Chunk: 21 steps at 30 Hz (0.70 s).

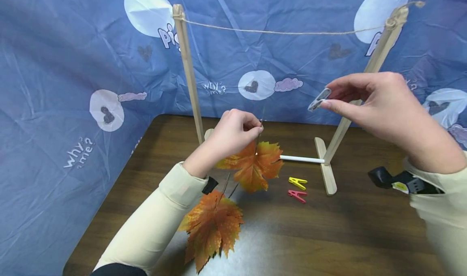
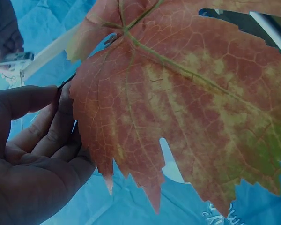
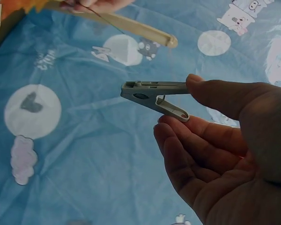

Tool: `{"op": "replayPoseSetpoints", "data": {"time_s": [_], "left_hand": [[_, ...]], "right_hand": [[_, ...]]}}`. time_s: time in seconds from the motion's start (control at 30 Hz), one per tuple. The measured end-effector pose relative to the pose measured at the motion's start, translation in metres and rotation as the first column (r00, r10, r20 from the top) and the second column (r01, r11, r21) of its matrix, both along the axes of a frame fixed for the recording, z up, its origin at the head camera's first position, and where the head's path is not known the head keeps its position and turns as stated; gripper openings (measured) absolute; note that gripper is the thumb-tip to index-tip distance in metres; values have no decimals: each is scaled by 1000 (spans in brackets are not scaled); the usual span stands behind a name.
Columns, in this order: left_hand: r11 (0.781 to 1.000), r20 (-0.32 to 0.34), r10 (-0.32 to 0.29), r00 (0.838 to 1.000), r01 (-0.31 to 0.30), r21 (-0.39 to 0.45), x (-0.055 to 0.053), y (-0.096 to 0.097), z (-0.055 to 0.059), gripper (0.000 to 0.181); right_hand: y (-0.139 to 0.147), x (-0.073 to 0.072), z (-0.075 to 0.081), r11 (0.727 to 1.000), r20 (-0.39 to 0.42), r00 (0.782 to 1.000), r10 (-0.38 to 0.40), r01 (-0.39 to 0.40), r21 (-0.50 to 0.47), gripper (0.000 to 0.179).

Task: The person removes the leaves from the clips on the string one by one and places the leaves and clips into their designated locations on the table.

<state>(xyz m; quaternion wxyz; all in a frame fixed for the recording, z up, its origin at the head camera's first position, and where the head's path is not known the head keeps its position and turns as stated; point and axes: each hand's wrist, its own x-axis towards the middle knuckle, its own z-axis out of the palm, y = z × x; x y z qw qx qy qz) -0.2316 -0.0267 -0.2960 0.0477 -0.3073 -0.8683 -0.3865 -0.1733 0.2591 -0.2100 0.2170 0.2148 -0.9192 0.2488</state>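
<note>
My left hand [image 1: 235, 132] pinches the thin stem of an orange and green maple leaf [image 1: 255, 166], which hangs below the fingers. In the left wrist view the leaf [image 2: 178, 93] fills much of the picture beside the thumb. Raised in front of the right post, my right hand [image 1: 379, 101] holds a grey clothespin [image 1: 319, 99] between thumb and fingers. The right wrist view shows that clothespin [image 3: 154, 96] with its handles between thumb and fingertips. Above both hands a twine line [image 1: 270, 32] runs between two wooden posts [image 1: 189, 69].
A second orange leaf [image 1: 215, 223] lies at the table's front left, partly behind the left sleeve. A yellow clothespin [image 1: 298, 182] and a red clothespin [image 1: 297, 195] lie near the stand's right foot [image 1: 328, 178]. A white rod [image 1: 303, 159] joins the stand low down. Blue patterned cloth [image 1: 226, 57] hangs behind.
</note>
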Motion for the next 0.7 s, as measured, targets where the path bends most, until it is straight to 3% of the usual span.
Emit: {"op": "replayPoseSetpoints", "data": {"time_s": [0.3, 0.7], "left_hand": [[1000, 22, 5, 1000, -5, -16, 7, -9, -6, 10], [999, 36, 0, 999, 1, -45, 14, -20, -14, 10]], "right_hand": [[-1, 1, -31, 993, 16, 996, 86, -85, -79, 31], [-1, 6, -68, 990, 106, 990, 96, -85, -110, 24]]}}
